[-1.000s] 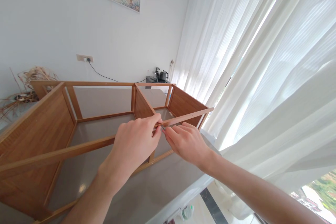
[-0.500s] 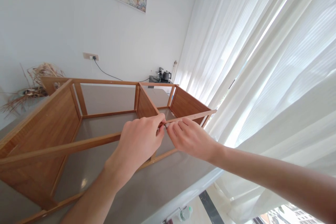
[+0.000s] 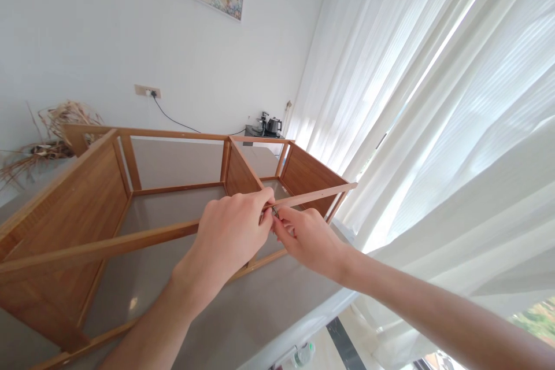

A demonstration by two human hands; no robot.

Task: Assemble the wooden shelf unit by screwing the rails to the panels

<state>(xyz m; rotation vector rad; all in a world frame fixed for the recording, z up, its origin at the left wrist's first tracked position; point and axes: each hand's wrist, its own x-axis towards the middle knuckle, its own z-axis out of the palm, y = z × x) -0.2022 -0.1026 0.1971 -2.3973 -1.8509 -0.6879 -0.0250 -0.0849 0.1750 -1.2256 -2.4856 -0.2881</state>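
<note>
A wooden frame (image 3: pixel 247 165) with panels and rails lies across a grey tabletop. My left hand (image 3: pixel 229 228) is closed round its front rail (image 3: pixel 130 243), where the middle divider meets it. Close beside those fingertips, my right hand (image 3: pixel 310 237) pinches a small metal piece (image 3: pixel 275 212) just below the rail. Fingers cover most of that piece, so its exact kind is hidden. The rail runs on to the right, above my right hand, to the frame's far corner.
The grey tabletop (image 3: pixel 269 300) ends in a pale edge above the floor. White curtains (image 3: pixel 433 127) hang close on the right. Dried plants (image 3: pixel 52 133) lie at the left. A black kettle (image 3: pixel 274 125) stands near the wall, with a cord to a socket (image 3: pixel 147 91).
My right hand has turned and dropped slightly, its fingers now less curled over the rail and pinching the metal piece from below. My left hand stays in place on the rail.
</note>
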